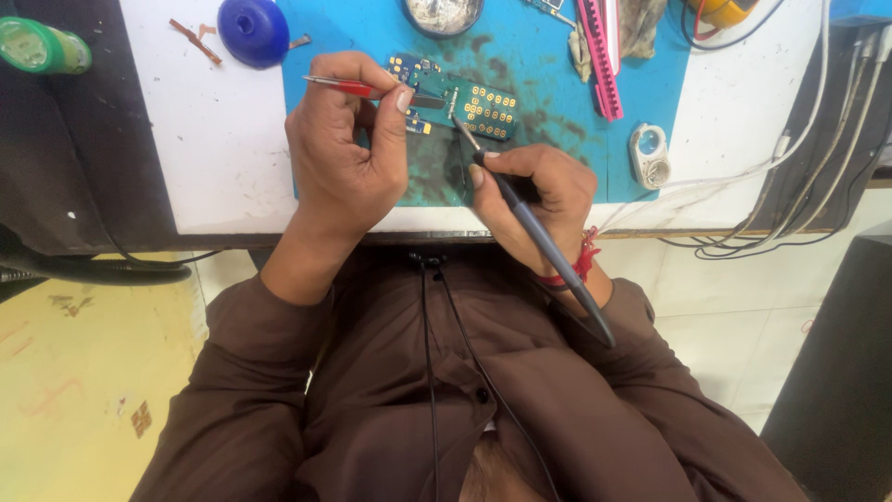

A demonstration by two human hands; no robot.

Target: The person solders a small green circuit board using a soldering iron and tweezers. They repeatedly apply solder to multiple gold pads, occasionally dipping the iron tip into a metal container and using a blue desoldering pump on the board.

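L hand [346, 153] fingers pinch red-handled tweezers [358, 88] steadying circuit board [469, 107] (on blue mat [539, 65]) while R hand [530, 195] fingers clamp soldering iron [539, 242] pen-style

White workbench with a blue mat and scattered repair bits

The white table [214, 139] fills the upper part of the frame; a stained blue work mat [548, 84] covers its middle; a small circuit board [469, 107] with gold pads lies on the mat at upper centre; a blue round cap [254, 30] sits at the mat's upper left edge, with brown scraps [195, 39] just left of it; a pink comb-like strip [599, 56] lies at upper right on the mat; a small white loupe [649, 153] rests on the bare table to the right, near white cables [790, 139].
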